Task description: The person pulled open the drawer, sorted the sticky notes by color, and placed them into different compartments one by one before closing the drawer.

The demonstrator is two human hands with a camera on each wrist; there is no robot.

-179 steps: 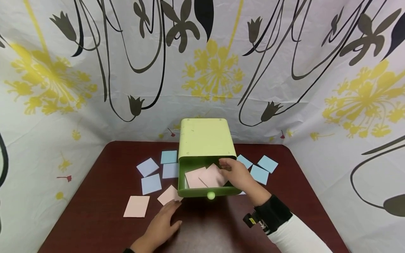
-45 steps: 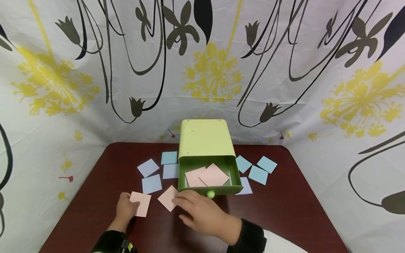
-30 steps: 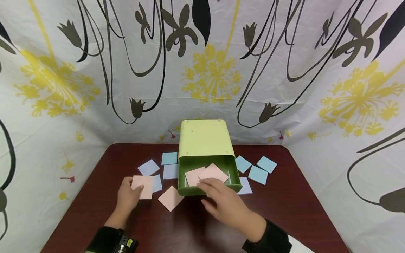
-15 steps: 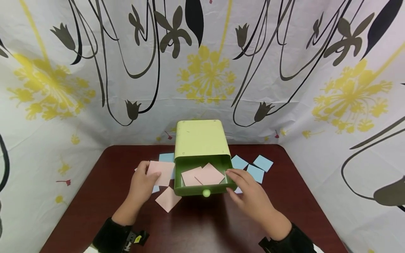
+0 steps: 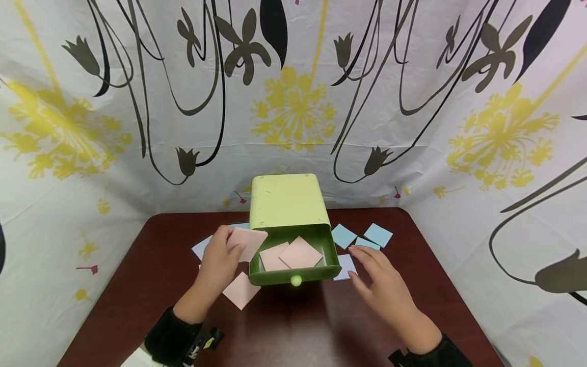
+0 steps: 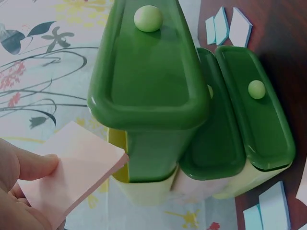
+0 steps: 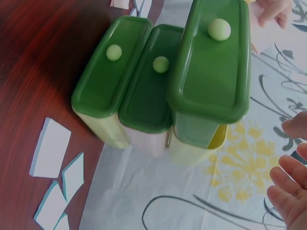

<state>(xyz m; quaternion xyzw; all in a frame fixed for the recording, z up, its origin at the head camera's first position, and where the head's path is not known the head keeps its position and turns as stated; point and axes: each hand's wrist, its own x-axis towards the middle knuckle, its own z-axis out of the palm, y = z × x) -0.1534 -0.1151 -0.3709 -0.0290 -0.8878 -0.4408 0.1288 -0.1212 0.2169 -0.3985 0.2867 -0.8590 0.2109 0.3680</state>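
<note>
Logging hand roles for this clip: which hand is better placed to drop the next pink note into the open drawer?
Left. The left hand already pinches a pink sticky note at the open drawer's left edge; the right hand hovers empty beside it.

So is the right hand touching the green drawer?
Apart. In the head view the right hand hovers open beside the pulled-out green drawer, with dark table showing between its fingers and the drawer's side.

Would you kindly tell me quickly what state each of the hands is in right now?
Left hand: holding a pink note pad beside the open green drawer.
Right hand: open, fingers relaxed, holding nothing.
</note>
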